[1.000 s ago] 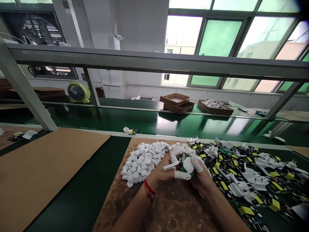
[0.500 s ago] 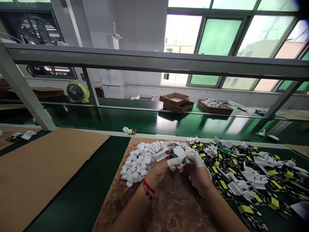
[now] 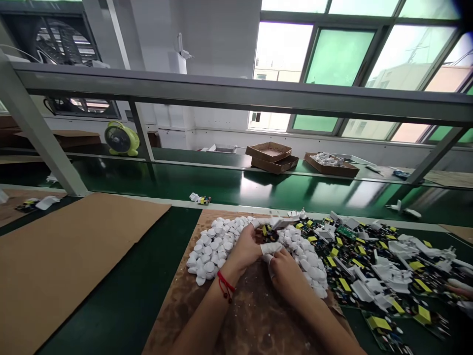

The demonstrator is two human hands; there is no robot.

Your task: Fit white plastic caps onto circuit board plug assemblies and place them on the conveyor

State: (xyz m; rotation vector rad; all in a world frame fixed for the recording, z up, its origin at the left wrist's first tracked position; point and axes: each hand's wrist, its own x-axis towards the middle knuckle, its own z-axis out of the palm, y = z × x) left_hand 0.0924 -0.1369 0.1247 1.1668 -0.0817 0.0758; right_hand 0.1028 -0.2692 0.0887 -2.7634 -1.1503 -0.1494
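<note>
My left hand [image 3: 251, 246], with white finger covers and a red string bracelet at the wrist, is closed on a circuit board [image 3: 270, 233] that has a yellow part and a white plastic piece [image 3: 284, 223] attached. Right beside it, my right hand [image 3: 281, 264] has its fingers curled in against the left fingers below the board; what they hold, if anything, is hidden. Both hands are above a brown board [image 3: 254, 315], between a left pile of white round pieces [image 3: 210, 249] and a right pile of them [image 3: 308, 261].
Many circuit boards with yellow parts [image 3: 384, 261] cover the right side. A cardboard sheet [image 3: 92, 246] lies at the left. Behind are a green belt [image 3: 221, 185], cardboard trays [image 3: 271, 152] and a green fan [image 3: 121, 138]. A metal bar [image 3: 229, 91] crosses above.
The circuit board has been turned so its yellow and dark parts show. My right hand has moved left and down, its fingers now curled near the left hand, uncovering the right white pile.
</note>
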